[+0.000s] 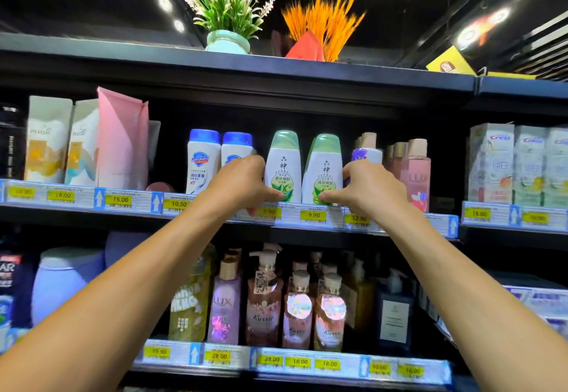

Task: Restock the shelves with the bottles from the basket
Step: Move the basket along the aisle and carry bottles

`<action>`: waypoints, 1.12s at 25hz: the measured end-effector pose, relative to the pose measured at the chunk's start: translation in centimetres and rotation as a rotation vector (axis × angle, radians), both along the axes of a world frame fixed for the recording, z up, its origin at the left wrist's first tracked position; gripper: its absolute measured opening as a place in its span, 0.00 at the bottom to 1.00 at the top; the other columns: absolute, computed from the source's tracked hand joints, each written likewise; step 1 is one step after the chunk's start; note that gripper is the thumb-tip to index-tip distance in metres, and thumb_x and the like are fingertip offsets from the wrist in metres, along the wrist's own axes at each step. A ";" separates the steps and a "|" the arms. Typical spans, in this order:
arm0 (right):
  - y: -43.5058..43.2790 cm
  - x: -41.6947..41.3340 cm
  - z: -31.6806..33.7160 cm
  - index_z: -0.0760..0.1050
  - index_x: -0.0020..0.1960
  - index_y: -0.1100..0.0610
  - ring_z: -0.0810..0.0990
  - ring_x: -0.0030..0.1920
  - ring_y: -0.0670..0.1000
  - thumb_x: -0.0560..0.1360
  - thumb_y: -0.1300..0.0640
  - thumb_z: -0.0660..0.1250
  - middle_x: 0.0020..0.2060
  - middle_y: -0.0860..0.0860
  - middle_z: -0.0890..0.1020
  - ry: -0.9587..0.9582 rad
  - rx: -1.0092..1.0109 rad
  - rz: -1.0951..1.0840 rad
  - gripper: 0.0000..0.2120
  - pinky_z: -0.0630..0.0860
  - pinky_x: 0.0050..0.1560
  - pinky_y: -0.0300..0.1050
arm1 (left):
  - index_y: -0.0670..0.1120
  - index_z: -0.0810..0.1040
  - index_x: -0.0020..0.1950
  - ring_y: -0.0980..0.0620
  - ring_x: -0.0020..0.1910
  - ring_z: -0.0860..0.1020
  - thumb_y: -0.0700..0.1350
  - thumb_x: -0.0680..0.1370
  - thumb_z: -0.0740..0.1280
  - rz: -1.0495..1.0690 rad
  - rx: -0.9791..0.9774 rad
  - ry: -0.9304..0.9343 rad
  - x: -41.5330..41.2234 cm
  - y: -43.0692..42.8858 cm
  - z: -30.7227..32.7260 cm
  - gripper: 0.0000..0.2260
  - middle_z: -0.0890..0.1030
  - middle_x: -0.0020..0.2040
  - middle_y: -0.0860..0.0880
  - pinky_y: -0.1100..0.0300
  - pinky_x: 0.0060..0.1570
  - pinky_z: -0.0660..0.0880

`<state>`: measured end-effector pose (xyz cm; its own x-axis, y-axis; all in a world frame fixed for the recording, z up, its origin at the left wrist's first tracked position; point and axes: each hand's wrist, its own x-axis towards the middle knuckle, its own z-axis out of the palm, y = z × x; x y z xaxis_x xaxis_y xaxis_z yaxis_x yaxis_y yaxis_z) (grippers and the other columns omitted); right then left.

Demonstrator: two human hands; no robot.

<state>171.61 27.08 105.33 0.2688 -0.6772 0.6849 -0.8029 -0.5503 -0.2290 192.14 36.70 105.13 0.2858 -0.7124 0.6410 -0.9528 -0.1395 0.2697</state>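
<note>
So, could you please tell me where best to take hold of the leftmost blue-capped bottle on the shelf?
Take the blue-capped bottle around its upper body, just under the cap, coming from the front. It stands upright at the shelf edge with open space on its left; its twin crowds its right, so I'd lead with the left side.

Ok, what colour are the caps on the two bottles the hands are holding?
Pale green caps on white bottles; head view shows it.
</note>
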 end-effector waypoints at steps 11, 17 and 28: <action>-0.1 0.7 -0.1 0.78 0.50 0.51 0.77 0.46 0.56 0.64 0.31 0.76 0.45 0.49 0.81 0.012 0.006 -0.011 0.27 0.73 0.43 0.48 | 0.49 0.76 0.49 0.53 0.26 0.82 0.53 0.73 0.78 -0.074 0.044 0.073 -0.2 -0.2 0.2 0.14 0.84 0.42 0.52 0.56 0.32 0.79; -0.3 0.8 -0.2 0.78 0.49 0.51 0.80 0.47 0.56 0.65 0.31 0.75 0.45 0.50 0.82 0.027 -0.018 -0.008 0.26 0.76 0.43 0.49 | 0.48 0.77 0.50 0.51 0.27 0.84 0.52 0.74 0.77 -0.061 0.055 0.118 -0.7 0.0 0.1 0.13 0.84 0.43 0.49 0.55 0.32 0.83; -1.1 -9.1 1.0 0.79 0.43 0.43 0.84 0.45 0.55 0.67 0.37 0.73 0.42 0.47 0.84 -0.263 -0.198 0.052 0.12 0.82 0.48 0.53 | 0.51 0.79 0.59 0.58 0.24 0.80 0.56 0.77 0.72 -0.099 -0.235 0.052 -5.5 3.6 -0.7 0.14 0.86 0.43 0.55 0.58 0.40 0.78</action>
